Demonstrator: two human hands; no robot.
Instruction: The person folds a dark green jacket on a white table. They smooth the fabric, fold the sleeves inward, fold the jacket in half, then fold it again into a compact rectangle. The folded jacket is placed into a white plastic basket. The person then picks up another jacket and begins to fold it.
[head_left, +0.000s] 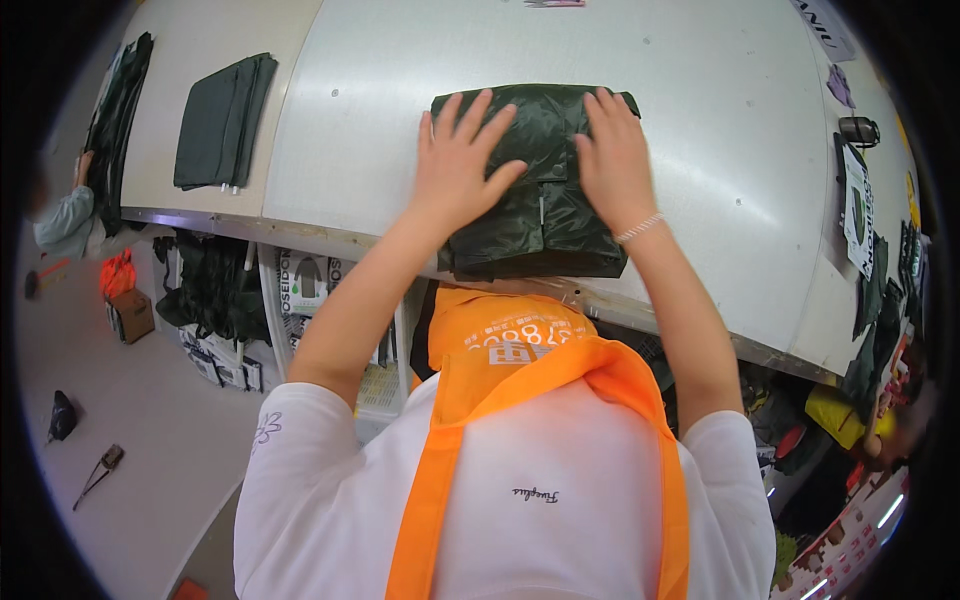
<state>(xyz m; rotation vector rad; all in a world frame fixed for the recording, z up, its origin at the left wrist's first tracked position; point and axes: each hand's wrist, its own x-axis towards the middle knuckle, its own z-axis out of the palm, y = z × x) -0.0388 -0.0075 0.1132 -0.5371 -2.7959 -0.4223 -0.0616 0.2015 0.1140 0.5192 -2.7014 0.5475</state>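
A person's left hand [455, 175] and right hand [615, 165] lie spread, gripping nothing, on a glossy dark-green rectangular fabric bundle [540, 215] at the silvery metal table's [350, 140] near edge; folding looks mostly done, remainder unclear.

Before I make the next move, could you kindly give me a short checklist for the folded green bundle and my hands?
1. Left hand on the green bundle: ok, fingers spread over its upper left part.
2. Right hand on it: ok, over the upper right part.
3. Bundle well back from the table's near edge: not ok, its near side comes up to the edge.
4. Folded stack at left apart from it: ok.
5. Underside smooth: cannot tell, hidden.
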